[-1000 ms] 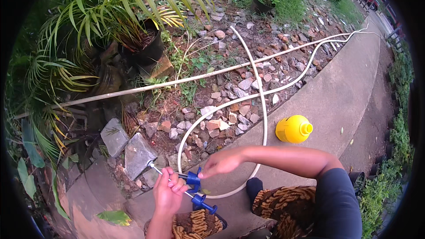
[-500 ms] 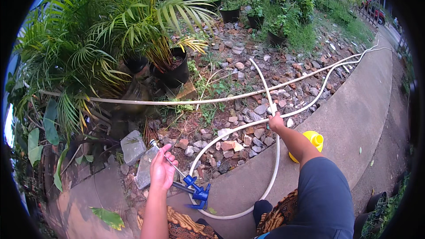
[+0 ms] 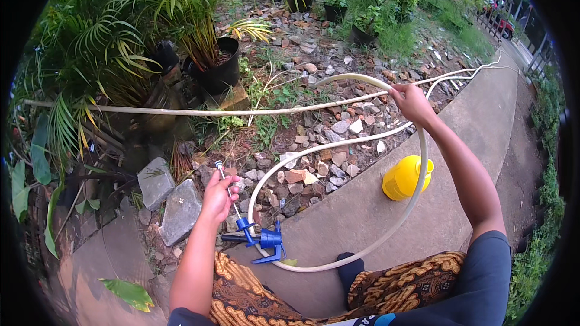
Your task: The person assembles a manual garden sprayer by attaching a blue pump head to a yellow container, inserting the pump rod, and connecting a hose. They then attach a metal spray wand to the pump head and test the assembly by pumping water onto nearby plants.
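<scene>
My left hand [image 3: 217, 196] grips the thin metal wand [image 3: 222, 172] of a sprayer, just above its blue trigger handle [image 3: 264, 240]. A long cream hose [image 3: 338, 247] runs from that handle in a wide loop over the concrete. My right hand [image 3: 411, 101] is stretched far forward and holds the hose up, above the stones. A yellow sprayer tank [image 3: 406, 178] stands on the concrete inside the loop, below my right forearm.
A bed of loose stones [image 3: 314, 145] with weeds lies ahead. Potted palms [image 3: 211, 66] stand at the left and back. Two grey flat rocks [image 3: 166, 196] sit by my left hand. A concrete path [image 3: 483, 121] curves away right, with grass beyond.
My right hand has gone from near the handle out along the hose, lifting it higher and further away. My left hand keeps hold of the wand. The view has tilted up.
</scene>
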Motion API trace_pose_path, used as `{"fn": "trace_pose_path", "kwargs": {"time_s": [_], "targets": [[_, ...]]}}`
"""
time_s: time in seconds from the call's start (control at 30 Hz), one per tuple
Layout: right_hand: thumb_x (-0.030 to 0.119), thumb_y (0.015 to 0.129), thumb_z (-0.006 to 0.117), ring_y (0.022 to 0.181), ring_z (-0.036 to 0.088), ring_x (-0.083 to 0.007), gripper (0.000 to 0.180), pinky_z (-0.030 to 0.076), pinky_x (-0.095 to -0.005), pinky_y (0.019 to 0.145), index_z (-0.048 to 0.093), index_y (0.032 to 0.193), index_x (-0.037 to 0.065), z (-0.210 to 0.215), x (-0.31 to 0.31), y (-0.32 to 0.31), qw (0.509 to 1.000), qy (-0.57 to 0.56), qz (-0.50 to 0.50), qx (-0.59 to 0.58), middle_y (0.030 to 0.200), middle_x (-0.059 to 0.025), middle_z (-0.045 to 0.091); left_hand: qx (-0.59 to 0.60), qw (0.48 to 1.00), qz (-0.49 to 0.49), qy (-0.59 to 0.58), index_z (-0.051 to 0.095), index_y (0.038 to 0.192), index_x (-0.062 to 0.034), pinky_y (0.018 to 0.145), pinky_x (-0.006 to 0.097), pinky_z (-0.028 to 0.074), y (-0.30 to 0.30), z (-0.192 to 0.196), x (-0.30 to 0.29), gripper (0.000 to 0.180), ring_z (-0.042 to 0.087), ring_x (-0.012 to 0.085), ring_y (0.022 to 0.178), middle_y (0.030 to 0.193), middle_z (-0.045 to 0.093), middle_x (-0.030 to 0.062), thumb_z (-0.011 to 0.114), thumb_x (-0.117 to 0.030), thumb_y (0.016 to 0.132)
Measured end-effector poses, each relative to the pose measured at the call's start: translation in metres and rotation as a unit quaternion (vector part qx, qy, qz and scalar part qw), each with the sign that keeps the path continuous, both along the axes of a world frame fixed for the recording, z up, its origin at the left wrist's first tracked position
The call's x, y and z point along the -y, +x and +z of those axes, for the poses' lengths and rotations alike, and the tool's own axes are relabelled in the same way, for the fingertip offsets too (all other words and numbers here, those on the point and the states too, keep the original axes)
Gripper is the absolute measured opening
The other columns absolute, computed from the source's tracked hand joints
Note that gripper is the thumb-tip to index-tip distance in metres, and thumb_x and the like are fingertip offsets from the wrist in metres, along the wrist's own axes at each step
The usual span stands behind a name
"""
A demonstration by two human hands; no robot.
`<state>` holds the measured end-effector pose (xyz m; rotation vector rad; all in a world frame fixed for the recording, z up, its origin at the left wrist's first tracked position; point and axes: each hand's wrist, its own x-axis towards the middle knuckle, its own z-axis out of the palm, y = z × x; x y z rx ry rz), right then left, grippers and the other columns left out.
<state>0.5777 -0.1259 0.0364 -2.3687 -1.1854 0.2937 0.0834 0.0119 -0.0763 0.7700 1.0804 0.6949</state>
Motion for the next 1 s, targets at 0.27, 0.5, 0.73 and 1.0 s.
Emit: {"fn": "trace_pose_path", "kwargs": {"time_s": [0.27, 0.5, 0.73, 1.0], "targets": [[0.030, 0.109, 0.049, 0.066, 0.056, -0.0155, 0.040, 0.050, -0.0358, 0.067, 0.054, 0.139, 0.004, 0.017, 0.114, -0.097, 0.978, -0.147, 0.028, -0.142, 0.074, -0.0061, 0.057, -0.044, 0.996, -0.081, 0.013, 0.002, 0.164, -0.0222, 0.066, 0.029, 0.051, 0.007, 0.030, 0.015, 0.082, 0.063, 0.0165, 0.084, 0.115, 0.063, 0.0130, 0.045, 0.002, 0.098], [0.019, 0.107, 0.046, 0.072, 0.074, -0.0223, 0.038, 0.058, -0.0375, 0.067, 0.043, 0.143, 0.007, 0.016, 0.192, -0.055, 0.839, -0.502, 0.081, -0.192, 0.085, -0.0116, 0.071, -0.071, 0.987, -0.141, 0.041, 0.021, 0.162, -0.0190, 0.067, 0.026, 0.046, 0.023, 0.024, 0.022, 0.081, 0.059, 0.0124, 0.080, 0.108, 0.062, 0.0074, 0.046, 0.007, 0.090], [0.010, 0.088, 0.069, 0.096, 0.075, -0.0257, 0.030, 0.063, -0.0437, 0.074, 0.071, 0.118, 0.007, -0.157, 0.250, -0.031, 0.682, -0.695, 0.198, 0.114, 0.108, -0.0078, 0.076, -0.036, 0.992, -0.118, -0.036, 0.040, 0.143, -0.0097, 0.060, 0.024, 0.038, 0.034, -0.003, 0.022, 0.045, 0.045, 0.0069, 0.069, 0.087, 0.051, -0.0015, 0.058, -0.023, 0.103], [0.010, 0.090, 0.060, 0.101, 0.074, -0.0327, 0.025, 0.061, -0.0433, 0.079, 0.073, 0.109, 0.003, -0.212, 0.089, -0.130, 0.851, -0.373, 0.354, 0.111, 0.111, -0.0188, 0.073, 0.017, 0.996, -0.070, 0.047, 0.045, 0.142, -0.0192, 0.069, 0.022, 0.034, 0.042, 0.005, 0.050, 0.061, 0.044, 0.0032, 0.078, 0.091, 0.051, -0.0074, 0.066, -0.054, 0.097]]}}
